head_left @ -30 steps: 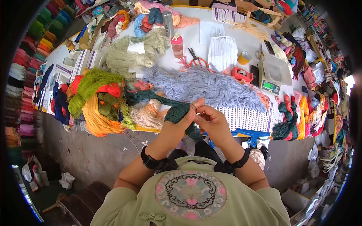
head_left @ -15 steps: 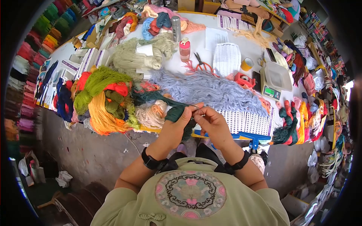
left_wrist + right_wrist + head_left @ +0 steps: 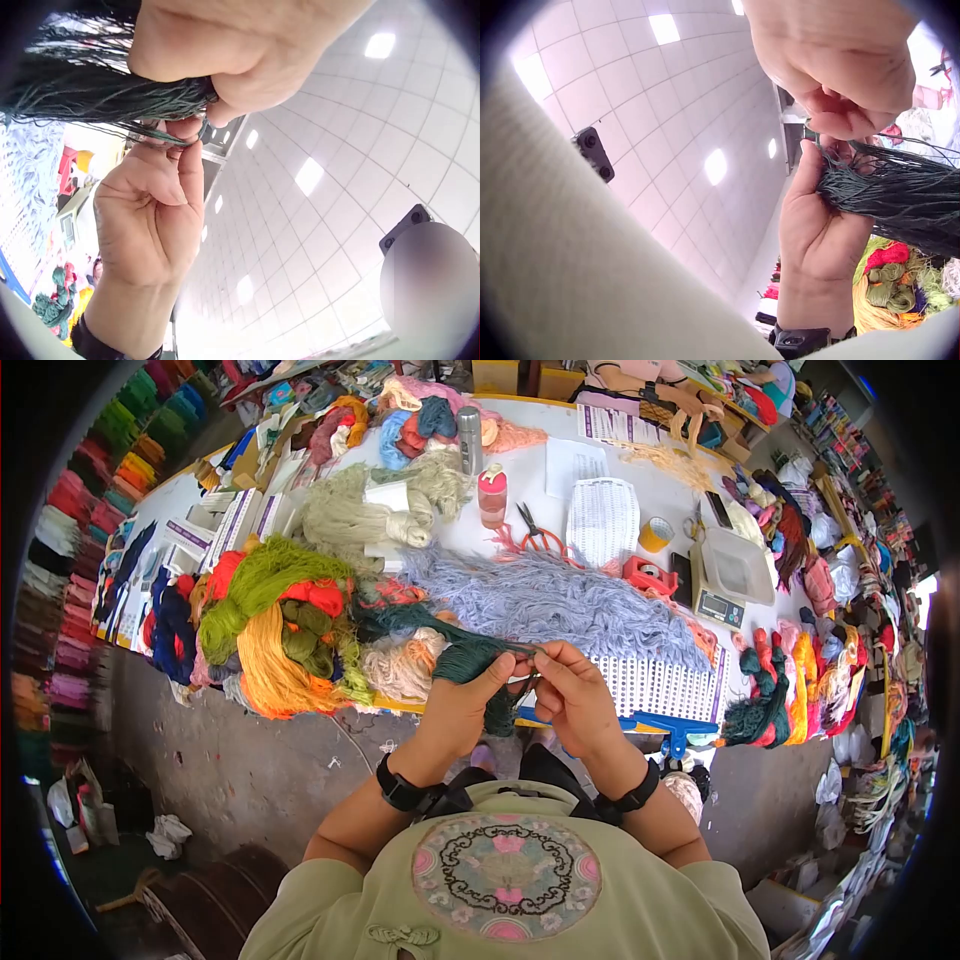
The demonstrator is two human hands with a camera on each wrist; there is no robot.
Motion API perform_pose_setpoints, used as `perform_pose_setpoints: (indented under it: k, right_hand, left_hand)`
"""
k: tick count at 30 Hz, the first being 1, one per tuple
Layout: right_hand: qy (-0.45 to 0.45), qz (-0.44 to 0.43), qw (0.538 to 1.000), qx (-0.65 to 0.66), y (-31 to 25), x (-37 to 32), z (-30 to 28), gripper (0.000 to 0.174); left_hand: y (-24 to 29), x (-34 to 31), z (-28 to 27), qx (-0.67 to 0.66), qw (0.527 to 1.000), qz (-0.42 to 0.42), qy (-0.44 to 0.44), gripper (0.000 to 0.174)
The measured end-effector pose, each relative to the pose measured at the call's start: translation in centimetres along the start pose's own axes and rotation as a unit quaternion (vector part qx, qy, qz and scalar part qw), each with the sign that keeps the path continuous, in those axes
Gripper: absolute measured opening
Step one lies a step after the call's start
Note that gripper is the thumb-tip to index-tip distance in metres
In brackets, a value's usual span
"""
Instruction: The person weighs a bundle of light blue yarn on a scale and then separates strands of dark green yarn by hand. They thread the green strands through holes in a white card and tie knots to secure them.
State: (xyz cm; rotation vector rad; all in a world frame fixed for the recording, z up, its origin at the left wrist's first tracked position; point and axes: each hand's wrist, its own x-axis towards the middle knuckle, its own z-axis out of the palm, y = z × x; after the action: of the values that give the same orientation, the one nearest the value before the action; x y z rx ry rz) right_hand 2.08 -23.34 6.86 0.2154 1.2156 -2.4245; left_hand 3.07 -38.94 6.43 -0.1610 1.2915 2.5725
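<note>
A dark green yarn hank (image 3: 466, 661) stretches over the table's front edge, gripped near its end by the left hand (image 3: 458, 709). The right hand (image 3: 575, 698) pinches a few green strands beside the left fingertips. In the left wrist view the right hand (image 3: 154, 210) holds a thin strand between thumb and fingers, below the dark yarn bundle (image 3: 105, 86). The right wrist view shows the yarn (image 3: 900, 191) lying across the left palm (image 3: 821, 240), with the right hand (image 3: 832, 67) above it. Some fingertips are hidden.
Pale blue yarn (image 3: 560, 600) spreads over the table behind the hands. Green, red and orange hanks (image 3: 280, 630) lie left. Scissors (image 3: 540, 538), a pink-capped bottle (image 3: 492, 498), a red tape dispenser (image 3: 648, 574) and a scale (image 3: 720, 606) stand farther back. A blue clamp-like object (image 3: 680, 730) is at the front edge.
The right hand has shifted slightly away from the left, with green strands now stretched between them. The left hand keeps its grip on the hank. The table view shifted, then steadied.
</note>
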Motion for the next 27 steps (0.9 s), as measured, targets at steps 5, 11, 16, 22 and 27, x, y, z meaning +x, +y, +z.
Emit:
perform_pose_setpoints:
  k: [5,11,16,22,27]
  right_hand:
    - [-0.024,-0.017,0.996,-0.081,0.0,-0.2,-0.2,0.016]
    - [-0.016,-0.007,0.998,-0.056,0.0,-0.4,-0.5,0.017]
    - [-0.009,0.016,1.000,0.007,-0.2,-0.3,-0.8,0.012]
    - [0.018,0.018,0.999,0.042,-0.6,-0.3,-0.7,0.011]
    - [0.019,0.015,0.999,-0.036,-0.1,-0.3,-0.9,0.013]
  left_hand:
    - [-0.3,0.6,-0.6,0.036,0.999,0.007,-0.012,0.037]
    - [-0.5,0.8,-0.3,0.029,0.999,0.012,-0.030,0.046]
    - [-1.0,0.8,-0.3,0.022,1.000,0.006,-0.007,0.052]
    - [-0.4,0.7,0.8,-0.038,0.999,0.013,-0.026,0.045]
    - [-0.3,0.6,0.9,-0.031,0.999,0.011,-0.042,0.042]
